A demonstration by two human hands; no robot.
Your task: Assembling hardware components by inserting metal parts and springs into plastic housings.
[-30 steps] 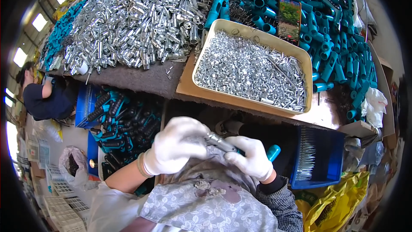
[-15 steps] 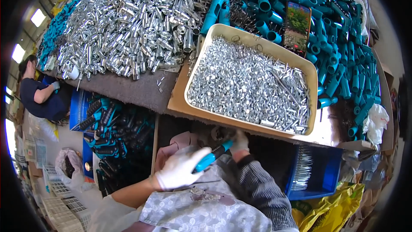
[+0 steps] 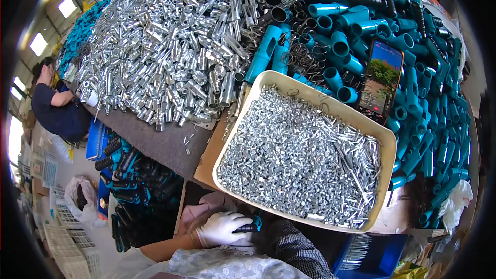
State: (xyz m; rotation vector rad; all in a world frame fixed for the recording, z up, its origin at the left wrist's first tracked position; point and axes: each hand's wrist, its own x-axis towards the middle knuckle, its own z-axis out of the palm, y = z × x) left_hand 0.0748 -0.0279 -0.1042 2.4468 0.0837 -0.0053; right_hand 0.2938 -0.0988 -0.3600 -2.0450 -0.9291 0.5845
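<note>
- Left hand [image 3: 222, 231], white-gloved, is closed around a black-and-teal handle [image 3: 250, 227], held low in front of the apron, below the tray's near rim.
- Right hand is hidden; its checked sleeve [image 3: 299, 248] is shown, and whether the fingers are open or closed cannot be told.
- Arm room is confined to a narrow, dark gap between the apron [image 3: 227, 264] and the table's front edge.
- Cream tray [image 3: 387, 163], shallow and round-cornered, is set aslant on flat cardboard [image 3: 206, 168], near that edge.
- Bare room is left on a strip of coarse grey cloth [image 3: 150, 142], with loose pins near its right end, and on a smooth patch of table [image 3: 392, 215] right of the tray.
- Small shiny pins [image 3: 289, 160] are spread across the tray.
- Cylindrical metal fittings [image 3: 170, 57] are heaped at left.
- Glossy, hollow teal tubes [image 3: 340, 44] are piled behind and right of the tray; 1 phone [image 3: 381, 80] is propped among them.
- Ribbed handles [image 3: 126, 181] are stacked lower left; thin rods [image 3: 356, 252] are held in a blue bin [image 3: 387, 256].
</note>
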